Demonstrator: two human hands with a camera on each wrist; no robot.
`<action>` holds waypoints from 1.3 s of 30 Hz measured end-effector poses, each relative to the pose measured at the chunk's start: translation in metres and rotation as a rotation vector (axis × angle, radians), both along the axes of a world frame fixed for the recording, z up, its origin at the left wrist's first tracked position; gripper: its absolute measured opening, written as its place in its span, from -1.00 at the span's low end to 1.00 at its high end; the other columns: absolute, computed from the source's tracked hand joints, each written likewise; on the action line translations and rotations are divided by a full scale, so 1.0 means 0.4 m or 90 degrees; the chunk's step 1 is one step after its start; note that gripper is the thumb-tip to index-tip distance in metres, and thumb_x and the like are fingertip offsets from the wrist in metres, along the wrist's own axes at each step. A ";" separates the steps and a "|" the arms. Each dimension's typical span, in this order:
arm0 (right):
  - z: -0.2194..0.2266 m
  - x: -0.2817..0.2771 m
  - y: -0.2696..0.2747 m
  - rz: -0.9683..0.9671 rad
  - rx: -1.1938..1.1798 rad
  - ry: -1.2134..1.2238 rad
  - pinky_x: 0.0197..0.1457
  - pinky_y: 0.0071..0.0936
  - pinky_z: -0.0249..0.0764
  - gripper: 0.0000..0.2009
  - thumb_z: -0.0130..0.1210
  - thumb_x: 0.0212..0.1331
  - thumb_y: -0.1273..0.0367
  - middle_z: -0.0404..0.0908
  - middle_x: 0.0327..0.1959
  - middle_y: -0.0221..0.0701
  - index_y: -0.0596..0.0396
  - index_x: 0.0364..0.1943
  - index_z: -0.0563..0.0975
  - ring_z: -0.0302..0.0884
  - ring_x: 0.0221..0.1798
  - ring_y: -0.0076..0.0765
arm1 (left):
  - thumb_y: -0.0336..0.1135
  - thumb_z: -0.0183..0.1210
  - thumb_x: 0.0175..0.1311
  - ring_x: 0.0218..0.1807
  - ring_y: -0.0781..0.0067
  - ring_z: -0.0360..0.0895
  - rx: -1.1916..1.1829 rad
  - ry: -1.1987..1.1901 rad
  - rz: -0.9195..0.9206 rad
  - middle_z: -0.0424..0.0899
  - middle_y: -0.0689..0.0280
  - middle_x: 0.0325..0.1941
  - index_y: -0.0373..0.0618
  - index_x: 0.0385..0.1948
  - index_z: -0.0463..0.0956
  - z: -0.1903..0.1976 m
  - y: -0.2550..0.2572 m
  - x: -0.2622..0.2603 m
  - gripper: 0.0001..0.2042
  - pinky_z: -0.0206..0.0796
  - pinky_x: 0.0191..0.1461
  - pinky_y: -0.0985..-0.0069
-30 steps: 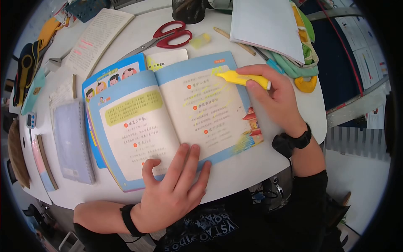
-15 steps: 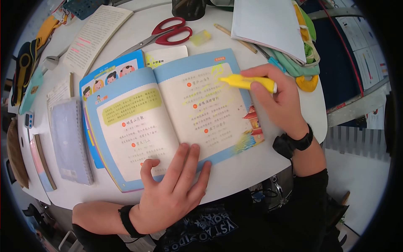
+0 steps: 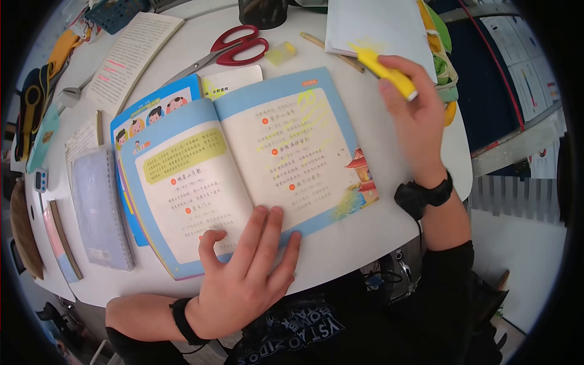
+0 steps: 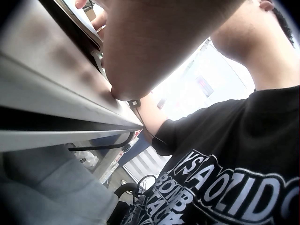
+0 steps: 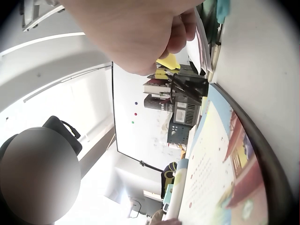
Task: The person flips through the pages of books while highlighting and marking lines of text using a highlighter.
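Observation:
An open book (image 3: 298, 201) with blue page borders lies on the table, yellow marks over the text of its right page. My left hand (image 3: 246, 274) rests on the lower edge of the book near the spine, fingers spread on the pages. Between thumb and fingers my right hand (image 3: 420, 115) holds a yellow highlighter (image 3: 389, 76), its tip pointing up and left. That tip is at the lower edge of a stack of white paper (image 3: 383, 27), by a yellow scribble. In the right wrist view the highlighter (image 5: 169, 62) is mostly hidden behind the hand.
Red-handled scissors (image 3: 243, 50), a small yellow translucent piece (image 3: 280, 53) and a wooden stick-like pen (image 3: 331, 52) lie beyond the book. A blue booklet (image 3: 158, 100) sits underneath it. Left are an open notebook (image 3: 137, 58) and a clear-covered spiral notebook (image 3: 103, 207). A black mesh holder (image 3: 263, 13) stands behind.
My right hand has moved the highlighter up and right, off the book's right page to the white paper, where a yellow scribble now shows. The left hand has stayed on the book.

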State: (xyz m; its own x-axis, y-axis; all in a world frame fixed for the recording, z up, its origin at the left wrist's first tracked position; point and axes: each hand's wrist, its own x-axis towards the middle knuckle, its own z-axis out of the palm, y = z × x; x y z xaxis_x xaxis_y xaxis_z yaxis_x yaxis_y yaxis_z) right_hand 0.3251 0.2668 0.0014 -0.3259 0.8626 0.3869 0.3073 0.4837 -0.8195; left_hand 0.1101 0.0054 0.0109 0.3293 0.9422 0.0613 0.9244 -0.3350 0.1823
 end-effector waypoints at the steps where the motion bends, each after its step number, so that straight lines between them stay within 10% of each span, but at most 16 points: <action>1: -0.017 -0.006 0.002 0.052 0.047 -0.021 0.15 -0.63 0.46 -0.69 0.27 0.40 0.43 0.67 0.13 -0.38 0.17 0.17 0.60 0.53 0.12 -0.63 | -0.03 0.42 -0.02 0.50 0.00 0.38 0.004 0.002 0.001 0.37 -0.06 0.51 0.07 0.20 0.60 0.001 0.001 0.001 -0.37 0.06 0.21 -0.20; 14: -0.037 -0.018 -0.003 0.161 -0.023 0.035 0.04 -0.56 0.56 -0.75 0.24 0.39 0.50 0.65 0.03 -0.37 0.14 0.09 0.51 0.64 -0.02 -0.53 | 0.01 0.40 0.08 0.52 0.06 0.33 -0.044 0.016 0.012 0.35 -0.02 0.50 0.46 0.31 0.57 0.014 0.000 0.000 -0.38 -0.01 0.28 -0.13; 18: -0.012 -0.020 -0.017 0.086 -0.232 0.038 -0.12 -0.67 0.44 -0.80 0.27 0.38 0.46 0.62 -0.18 -0.46 0.10 -0.08 0.45 0.53 -0.19 -0.69 | 0.03 0.39 0.09 0.51 0.07 0.33 -0.024 0.022 0.027 0.35 0.00 0.50 0.41 0.27 0.58 0.013 -0.008 0.006 -0.41 -0.04 0.30 -0.14; 24: -0.040 0.002 0.025 0.087 -0.083 0.071 -0.23 -0.68 0.30 -0.80 0.23 0.42 0.42 0.44 -0.43 -0.58 0.05 -0.15 0.38 0.35 -0.31 -0.75 | 0.06 0.36 0.13 0.51 0.10 0.34 -0.007 0.024 0.037 0.36 0.05 0.49 0.36 0.25 0.57 0.015 -0.011 0.003 -0.44 -0.04 0.33 -0.21; 34: -0.013 -0.020 -0.019 0.223 -0.235 -0.013 -0.10 -0.60 0.43 -0.72 0.17 0.46 0.36 0.68 -0.17 -0.44 0.05 0.19 0.56 0.49 -0.26 -0.63 | 0.20 0.32 0.16 0.58 -0.08 0.21 -0.033 0.024 -0.017 0.34 0.14 0.53 0.00 0.33 0.52 0.016 -0.028 0.017 -0.28 -0.17 0.41 -0.48; 39: 0.003 -0.009 -0.034 0.235 -0.078 -0.055 -0.08 -0.62 0.45 -0.68 0.23 0.41 0.37 0.70 -0.12 -0.40 0.07 0.19 0.53 0.54 -0.20 -0.63 | 0.27 0.29 0.16 0.62 -0.16 0.13 -0.047 0.028 -0.022 0.28 0.16 0.61 -0.07 0.34 0.50 0.015 -0.036 0.026 -0.22 -0.26 0.44 -0.62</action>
